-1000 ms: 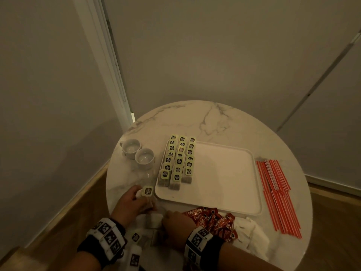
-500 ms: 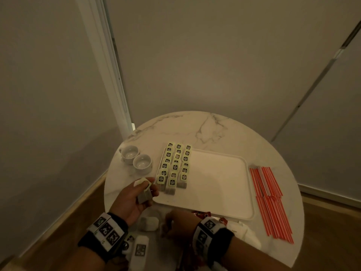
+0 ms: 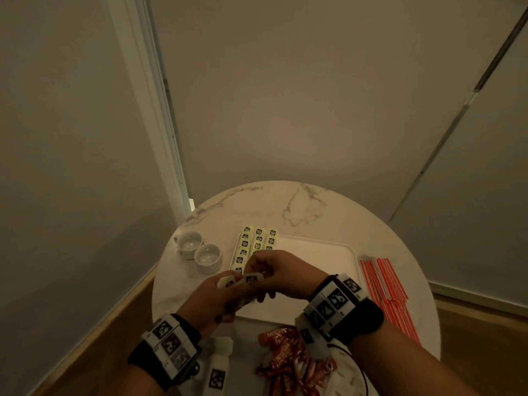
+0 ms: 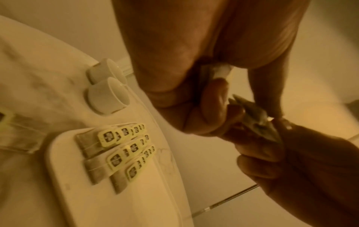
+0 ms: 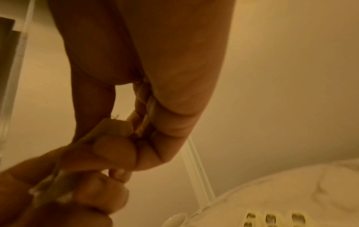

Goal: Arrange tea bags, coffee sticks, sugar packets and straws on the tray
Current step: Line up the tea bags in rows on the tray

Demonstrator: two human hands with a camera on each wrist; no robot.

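While three rows of tea bags [image 3: 257, 244] line the tray [image 3: 314, 270], the left hand [image 3: 211, 295] and right hand [image 3: 281, 274] — raised over it — each pinch loose tea bags [image 3: 251, 279], apparently readying the next.

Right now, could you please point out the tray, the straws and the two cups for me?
tray [image 3: 314, 252]: head view, bare white floor of it.
straws [image 3: 383, 281]: head view, middle of the red bundle.
cups [image 3: 207, 257]: head view, inside of the nearer cup.
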